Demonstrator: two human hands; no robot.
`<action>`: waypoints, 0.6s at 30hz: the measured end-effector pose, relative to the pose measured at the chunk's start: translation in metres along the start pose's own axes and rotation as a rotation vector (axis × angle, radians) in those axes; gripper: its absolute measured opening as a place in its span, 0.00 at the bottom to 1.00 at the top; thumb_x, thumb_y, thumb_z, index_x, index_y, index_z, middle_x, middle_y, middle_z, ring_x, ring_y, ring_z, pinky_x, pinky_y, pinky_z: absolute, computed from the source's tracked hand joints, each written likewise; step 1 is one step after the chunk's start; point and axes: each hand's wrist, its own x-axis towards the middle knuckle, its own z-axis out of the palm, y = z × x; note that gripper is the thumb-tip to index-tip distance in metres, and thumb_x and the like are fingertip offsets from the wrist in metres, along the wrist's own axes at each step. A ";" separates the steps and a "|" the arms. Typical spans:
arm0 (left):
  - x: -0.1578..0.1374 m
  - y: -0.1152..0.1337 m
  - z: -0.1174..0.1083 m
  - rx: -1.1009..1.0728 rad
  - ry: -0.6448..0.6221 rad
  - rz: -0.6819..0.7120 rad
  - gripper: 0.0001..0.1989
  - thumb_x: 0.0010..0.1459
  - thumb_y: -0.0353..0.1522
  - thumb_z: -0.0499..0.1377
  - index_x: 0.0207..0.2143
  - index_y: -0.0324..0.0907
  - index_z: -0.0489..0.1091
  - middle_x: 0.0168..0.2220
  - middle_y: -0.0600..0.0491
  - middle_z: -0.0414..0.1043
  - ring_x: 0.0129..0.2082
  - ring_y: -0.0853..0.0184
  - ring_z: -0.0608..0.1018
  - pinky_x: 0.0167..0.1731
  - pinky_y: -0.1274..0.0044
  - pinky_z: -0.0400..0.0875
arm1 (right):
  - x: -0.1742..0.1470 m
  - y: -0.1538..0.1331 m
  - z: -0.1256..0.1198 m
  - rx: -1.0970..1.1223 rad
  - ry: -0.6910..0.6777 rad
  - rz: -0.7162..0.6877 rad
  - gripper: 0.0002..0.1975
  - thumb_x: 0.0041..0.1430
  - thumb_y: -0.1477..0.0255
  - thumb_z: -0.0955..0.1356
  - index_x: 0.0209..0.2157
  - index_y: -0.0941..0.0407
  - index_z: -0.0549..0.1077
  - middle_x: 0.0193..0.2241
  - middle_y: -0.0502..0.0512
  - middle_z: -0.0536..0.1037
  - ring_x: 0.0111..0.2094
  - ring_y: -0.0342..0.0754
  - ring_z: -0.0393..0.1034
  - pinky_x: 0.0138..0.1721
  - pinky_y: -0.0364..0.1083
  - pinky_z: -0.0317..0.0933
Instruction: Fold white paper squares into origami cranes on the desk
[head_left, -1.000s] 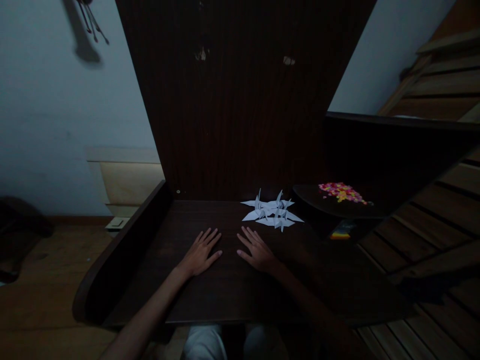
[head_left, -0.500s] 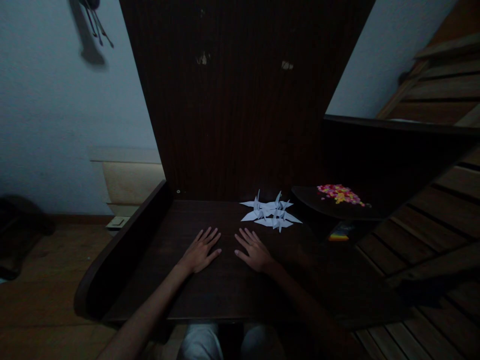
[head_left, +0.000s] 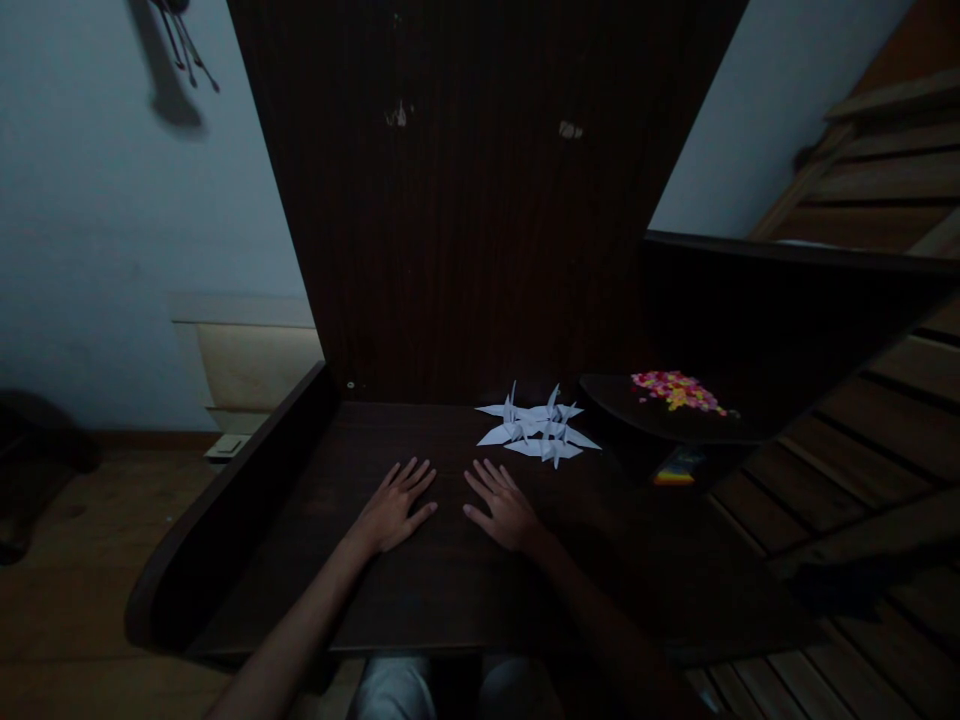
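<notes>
Head view: two bare hands, palms down on a dark wooden table point(head_left: 450, 595). Left hand point(head_left: 389, 513): fingers outstretched and slightly spread, thumb angled inward, grasping nothing. Right hand point(head_left: 508, 513): likewise flat and spread, grasping nothing, thumb towards the left, a gap between the two. White origami cranes point(head_left: 553, 431): one close group, wings extended, near the table's back edge, just beyond the right hand's fingertips, untouched. Small curved shelf point(head_left: 619, 398), right of the cranes: bears a loose heap of small pink, red and yellow pieces point(head_left: 679, 390). Upright dark wood panel point(head_left: 465, 260), behind: two pale scuffs.
</notes>
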 end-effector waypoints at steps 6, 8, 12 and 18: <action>0.001 -0.003 0.004 -0.016 0.010 0.002 0.30 0.64 0.48 0.44 0.64 0.48 0.51 0.65 0.50 0.50 0.66 0.58 0.50 0.62 0.59 0.46 | -0.001 0.000 0.001 -0.014 0.015 -0.012 0.29 0.63 0.59 0.60 0.63 0.54 0.56 0.65 0.58 0.53 0.66 0.56 0.42 0.64 0.60 0.41; 0.001 -0.003 0.004 -0.013 0.015 0.003 0.30 0.64 0.48 0.44 0.64 0.48 0.51 0.65 0.50 0.51 0.66 0.58 0.50 0.63 0.59 0.46 | -0.001 0.000 0.001 -0.014 0.019 -0.015 0.29 0.63 0.59 0.60 0.63 0.54 0.56 0.65 0.58 0.53 0.66 0.56 0.43 0.63 0.60 0.41; 0.001 -0.001 0.002 -0.008 0.017 -0.003 0.30 0.64 0.48 0.44 0.64 0.48 0.51 0.65 0.51 0.51 0.66 0.58 0.51 0.63 0.59 0.47 | 0.000 0.000 0.003 -0.018 0.028 -0.012 0.29 0.63 0.59 0.61 0.62 0.54 0.57 0.65 0.58 0.53 0.66 0.56 0.43 0.63 0.61 0.41; 0.001 0.000 0.001 -0.011 0.013 -0.001 0.29 0.64 0.48 0.44 0.64 0.47 0.52 0.65 0.51 0.50 0.66 0.58 0.51 0.63 0.59 0.47 | 0.000 0.001 0.002 -0.022 0.012 -0.015 0.29 0.63 0.58 0.60 0.62 0.54 0.57 0.65 0.58 0.53 0.66 0.56 0.43 0.64 0.60 0.41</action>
